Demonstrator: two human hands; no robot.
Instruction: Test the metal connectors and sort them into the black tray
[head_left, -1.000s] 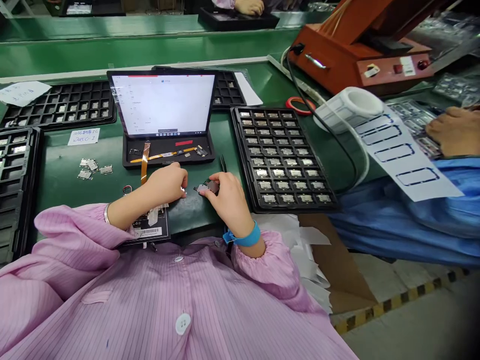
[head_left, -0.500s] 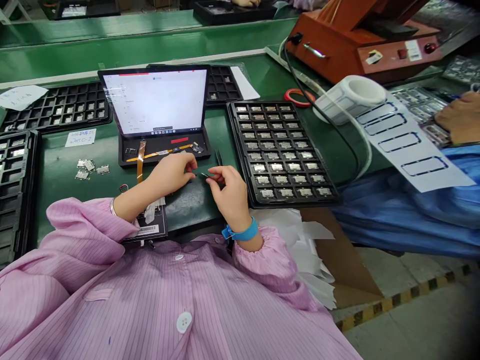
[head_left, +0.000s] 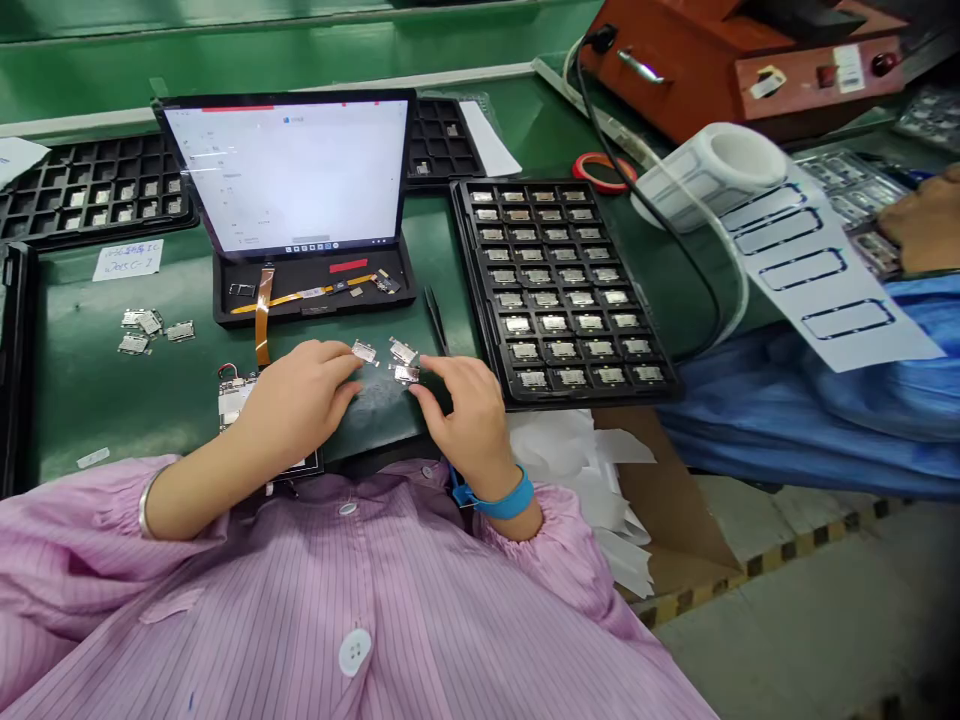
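Note:
My left hand (head_left: 304,395) has its index fingertip at the left end of a small silver-shielded circuit board (head_left: 365,352); its thumb is apart from the index finger, with no board visible between them. My right hand (head_left: 469,410) pinches the right end of another such circuit board (head_left: 406,374) between thumb and index finger. A third board (head_left: 403,351) lies just above that one, very close to it. Black tweezers (head_left: 435,320) rest on the green table behind my right hand. Left of my left forearm, a larger circuit board (head_left: 234,398) is partly covered.
A lit screen (head_left: 289,180) stands over a black tray with an orange flex cable (head_left: 262,318). At right is a compartment tray (head_left: 480,300) of silver boards. Several loose boards (head_left: 146,325) lie left. A label roll (head_left: 697,175) and a co-worker's hand (head_left: 926,225) are farther right.
My hands have moved apart, and three small boards now show between them. My left hand has shifted left and down. The view has tilted down somewhat.

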